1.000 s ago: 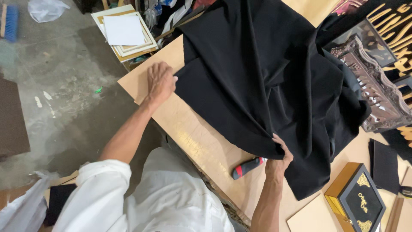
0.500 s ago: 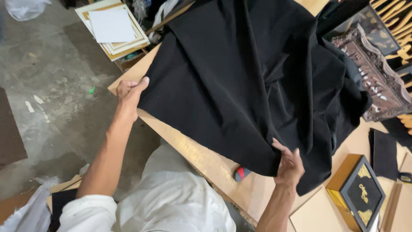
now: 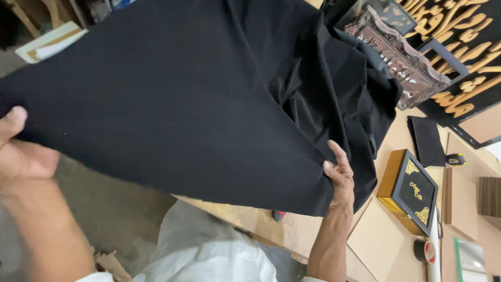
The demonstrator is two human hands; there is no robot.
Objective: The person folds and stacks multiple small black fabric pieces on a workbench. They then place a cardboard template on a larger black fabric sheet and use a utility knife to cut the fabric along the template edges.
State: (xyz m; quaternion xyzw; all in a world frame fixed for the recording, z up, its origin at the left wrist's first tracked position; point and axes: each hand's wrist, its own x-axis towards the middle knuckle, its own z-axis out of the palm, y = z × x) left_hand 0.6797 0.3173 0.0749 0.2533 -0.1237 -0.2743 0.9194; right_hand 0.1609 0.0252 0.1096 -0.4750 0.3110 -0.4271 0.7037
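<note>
Both hands — left (image 3: 23, 156), right (image 3: 339, 175) — grip the black cloth's (image 3: 198, 99) near edge, arms spread, holding it taut.

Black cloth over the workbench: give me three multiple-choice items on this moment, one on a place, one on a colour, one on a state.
1. Where does the gold-trimmed box lie?
A. On the bench beside the right hand
B. On the floor under the left hand
C. On top of the cloth

2. What colour is the cloth?
A. White
B. Black
C. Red

3. How is the cloth held?
A. Folded flat, untouched
B. By one hand only
C. Lifted and stretched between both hands

Answers:
1. A, the box sits on the bench just beyond the right hand.
2. B, it is plain black throughout.
3. C, the left hand grips one edge and the right hand the other, with the cloth taut between them.
</note>
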